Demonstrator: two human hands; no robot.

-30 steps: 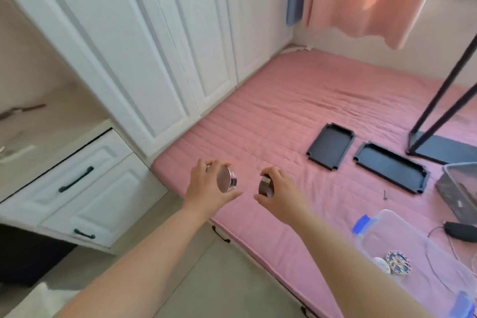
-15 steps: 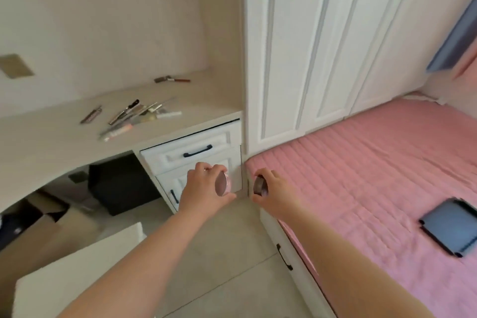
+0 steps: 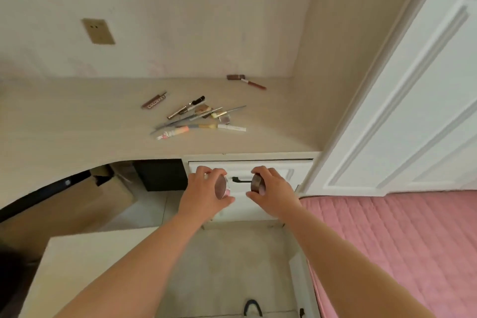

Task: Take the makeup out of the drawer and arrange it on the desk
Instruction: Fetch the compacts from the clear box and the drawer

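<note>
My left hand (image 3: pixel 204 191) grips a round pink compact (image 3: pixel 222 188) by its edge, its flat face turned right. My right hand (image 3: pixel 275 192) holds a round dark-rimmed compact (image 3: pixel 256 183) the same way. Both hands hover side by side in front of the white drawer (image 3: pixel 284 174) with a black handle (image 3: pixel 241 180), just below the desk (image 3: pixel 77 121) edge. On the desk lies a loose pile of makeup pens and tubes (image 3: pixel 198 117), a brown tube (image 3: pixel 154 100) to its left, and a lip gloss with its cap (image 3: pixel 245 80) near the back right corner.
A white wardrobe door (image 3: pixel 413 85) stands right of the desk. A pink mattress (image 3: pixel 400 245) fills the lower right. Under the desk sit a cardboard box (image 3: pixel 77 204) and a black box (image 3: pixel 160 174). An open white drawer (image 3: pixel 227 266) is below my arms.
The view has swung left from the bed to the desk. Both hands still hold the two round compacts, now in front of the drawer under the desk.
</note>
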